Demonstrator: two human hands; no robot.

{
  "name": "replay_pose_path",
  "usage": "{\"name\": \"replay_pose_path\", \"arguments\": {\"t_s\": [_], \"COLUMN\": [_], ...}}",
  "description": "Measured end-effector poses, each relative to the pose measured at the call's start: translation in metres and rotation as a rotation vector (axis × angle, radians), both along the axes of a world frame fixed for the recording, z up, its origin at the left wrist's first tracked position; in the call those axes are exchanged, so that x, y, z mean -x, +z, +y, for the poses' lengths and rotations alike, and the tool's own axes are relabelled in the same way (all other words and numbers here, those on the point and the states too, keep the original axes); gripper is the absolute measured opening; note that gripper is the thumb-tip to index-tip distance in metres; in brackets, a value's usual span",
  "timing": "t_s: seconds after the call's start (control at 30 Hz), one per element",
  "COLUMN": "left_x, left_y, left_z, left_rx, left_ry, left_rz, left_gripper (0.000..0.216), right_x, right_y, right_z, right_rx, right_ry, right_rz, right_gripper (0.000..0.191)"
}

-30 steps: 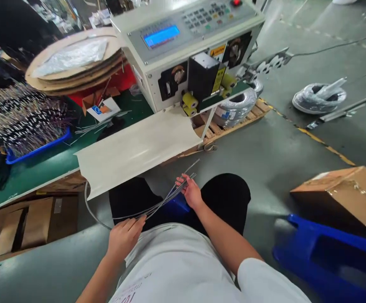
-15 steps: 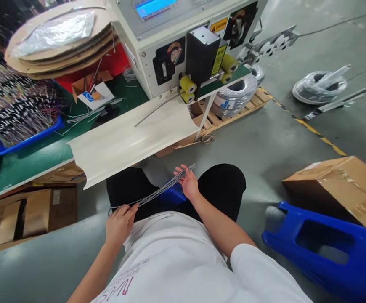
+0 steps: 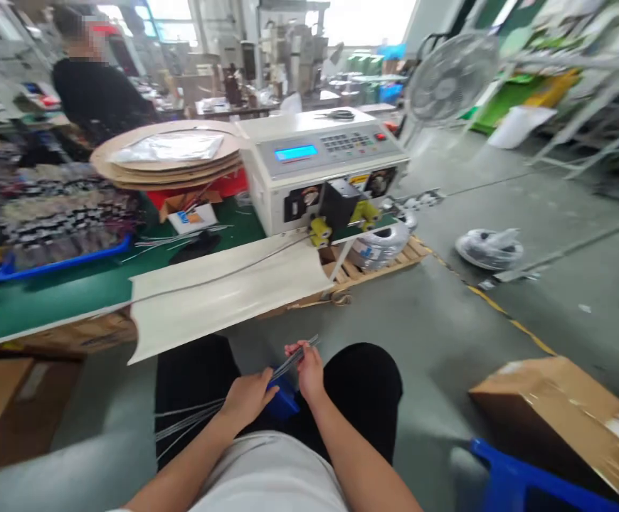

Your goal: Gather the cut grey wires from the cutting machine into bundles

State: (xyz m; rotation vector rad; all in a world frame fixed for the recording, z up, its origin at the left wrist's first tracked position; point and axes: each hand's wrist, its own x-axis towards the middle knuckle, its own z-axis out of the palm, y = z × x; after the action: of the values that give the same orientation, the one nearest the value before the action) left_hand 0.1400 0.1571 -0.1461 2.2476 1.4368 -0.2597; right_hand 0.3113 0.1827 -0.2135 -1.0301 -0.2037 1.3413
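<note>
I sit with a bundle of thin grey cut wires [image 3: 192, 418] across my lap. My left hand [image 3: 248, 398] is closed round the middle of the bundle. My right hand [image 3: 305, 371] pinches its right end, close beside the left hand. The loose wire ends trail off to the left over my black trousers. In front of me a white wire-cutting machine [image 3: 320, 167] with a blue screen feeds a new grey wire [image 3: 224, 274] out along a curved white chute [image 3: 218, 302].
A green bench [image 3: 48, 299] carries a blue tray of cut wires [image 3: 53, 220] and stacked cardboard discs [image 3: 168, 160]. A person in black stands at the far left. Wire coils lie on a pallet [image 3: 384, 249] and floor [image 3: 488, 249]. A cardboard box [image 3: 560, 412] and blue stool [image 3: 533, 483] sit at right.
My left hand has slid right along the bundle, now close to my right hand. The camera has tilted up, showing the hall. A longer wire has fed out over the chute.
</note>
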Motion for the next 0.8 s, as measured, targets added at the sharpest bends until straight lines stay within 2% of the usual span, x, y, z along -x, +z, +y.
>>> {"name": "replay_pose_path", "arguments": {"t_s": [0.07,0.17,0.27,0.37,0.47,0.53,0.6,0.7,0.8], "left_x": [-0.014,-0.017,-0.012,-0.005,0.004,0.010,0.015,0.018,0.023], "left_y": [-0.006,-0.019,-0.020,0.008,0.058,0.090,0.112,0.126,0.122], "left_z": [0.003,0.003,0.005,0.010,0.026,0.045,0.068,0.098,0.114], "left_rx": [0.012,0.001,-0.114,-0.384,-0.683,-0.862,-0.972,-0.983,-0.885], "left_ry": [-0.047,-0.110,-0.179,-0.260,-0.300,-0.243,-0.124,0.067,0.178], "left_rz": [-0.001,0.025,-0.001,-0.223,-0.444,-0.482,-0.423,-0.289,-0.192], "left_gripper": [0.045,0.049,0.041,0.030,0.029,0.037,0.044,0.057,0.066], "right_x": [-0.002,-0.010,-0.014,-0.012,-0.007,-0.005,-0.003,-0.003,-0.006], "right_y": [0.000,-0.008,-0.019,-0.027,-0.031,-0.031,-0.029,-0.026,-0.023], "right_z": [0.000,0.002,0.003,0.002,0.004,0.007,0.010,0.009,0.004], "right_rx": [0.005,0.069,0.181,0.258,0.296,0.309,0.299,0.262,0.223], "right_ry": [-0.030,-0.016,0.006,0.041,0.097,0.120,0.142,0.161,0.156], "right_rz": [0.044,0.203,0.293,0.245,0.149,0.107,0.098,0.099,0.098], "right_gripper": [0.032,0.025,0.018,0.015,0.014,0.014,0.015,0.018,0.024]}}
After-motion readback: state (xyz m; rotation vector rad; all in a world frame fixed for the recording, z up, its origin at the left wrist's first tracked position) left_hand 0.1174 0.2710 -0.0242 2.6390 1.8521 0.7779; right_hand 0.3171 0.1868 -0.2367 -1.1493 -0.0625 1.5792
